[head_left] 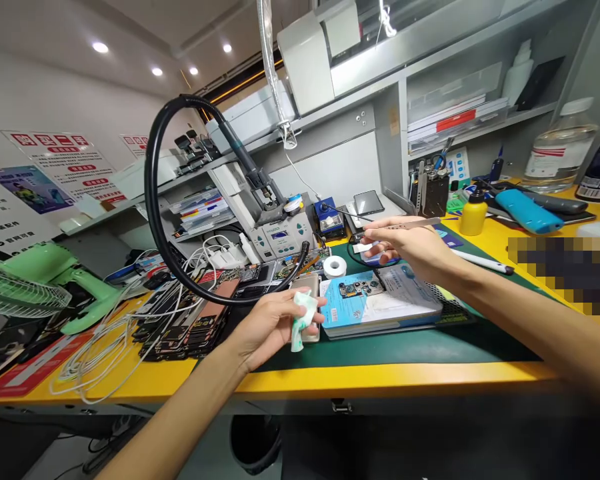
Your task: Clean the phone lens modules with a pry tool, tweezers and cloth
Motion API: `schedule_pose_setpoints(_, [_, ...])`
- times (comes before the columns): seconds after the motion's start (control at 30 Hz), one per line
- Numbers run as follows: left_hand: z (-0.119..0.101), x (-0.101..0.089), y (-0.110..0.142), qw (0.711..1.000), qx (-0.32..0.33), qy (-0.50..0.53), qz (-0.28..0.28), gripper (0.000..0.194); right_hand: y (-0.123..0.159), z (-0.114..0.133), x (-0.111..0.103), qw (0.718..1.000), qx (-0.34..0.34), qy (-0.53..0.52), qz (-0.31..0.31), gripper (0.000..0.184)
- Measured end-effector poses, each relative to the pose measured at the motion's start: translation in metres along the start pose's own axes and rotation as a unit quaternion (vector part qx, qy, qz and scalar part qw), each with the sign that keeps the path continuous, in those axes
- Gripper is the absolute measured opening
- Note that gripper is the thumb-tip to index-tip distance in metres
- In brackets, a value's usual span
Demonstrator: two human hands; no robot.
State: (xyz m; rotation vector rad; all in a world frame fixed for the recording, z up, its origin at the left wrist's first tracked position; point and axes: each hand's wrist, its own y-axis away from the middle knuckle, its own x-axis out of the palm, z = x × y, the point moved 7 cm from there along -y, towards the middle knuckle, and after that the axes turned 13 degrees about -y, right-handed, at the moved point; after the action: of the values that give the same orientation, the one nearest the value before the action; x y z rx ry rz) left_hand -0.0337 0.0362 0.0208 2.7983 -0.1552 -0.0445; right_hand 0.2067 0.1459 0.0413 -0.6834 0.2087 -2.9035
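Note:
My left hand [285, 320] pinches a crumpled white tissue with green marks [304, 319] in front of the bench, its fingers partly curled around it. My right hand [410, 247] is closed on a slim metal tool [420, 224], held like a pen above a blue-and-white flat package [410, 303]. Whether the tool is tweezers or a blade I cannot tell. A small phone circuit board [363, 287] lies on the package, below and left of my right hand. A roll of white tape [335, 267] lies just behind the package.
A green mat [280, 355] covers part of the yellow bench [380, 375]. A black hose [153, 200] arches from the hot-air station [283, 239]. Stacked phone parts [200, 327], white cables [95, 350] and a green fan [60, 280] occupy the left. A yellow bottle [473, 215] stands right.

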Motion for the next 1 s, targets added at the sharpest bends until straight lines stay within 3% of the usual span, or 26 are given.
schedule_pose_setpoints(0.23, [-0.029,0.015,-0.023,0.998,0.055,0.009,0.025,0.026,0.008,0.002,0.016,0.998,-0.011,0.030,0.060,0.022])
schedule_pose_setpoints(0.37, [-0.047,0.033,-0.038,0.994,0.102,0.014,0.027,0.021,0.015,0.002,0.025,0.991,-0.017,0.045,0.123,0.030])
schedule_pose_setpoints(0.53, [-0.053,0.056,-0.052,0.990,0.133,0.029,0.031,0.016,0.016,-0.002,0.026,0.982,-0.028,0.059,0.175,0.036])
schedule_pose_setpoints(0.8, [-0.046,0.073,-0.065,0.988,0.138,0.053,0.037,0.010,0.009,0.002,0.016,0.990,-0.058,0.041,0.125,0.026])
schedule_pose_setpoints(1.0, [-0.044,0.071,-0.067,0.989,0.089,0.072,0.098,0.023,0.011,0.007,0.018,0.992,-0.044,0.027,0.117,0.022])
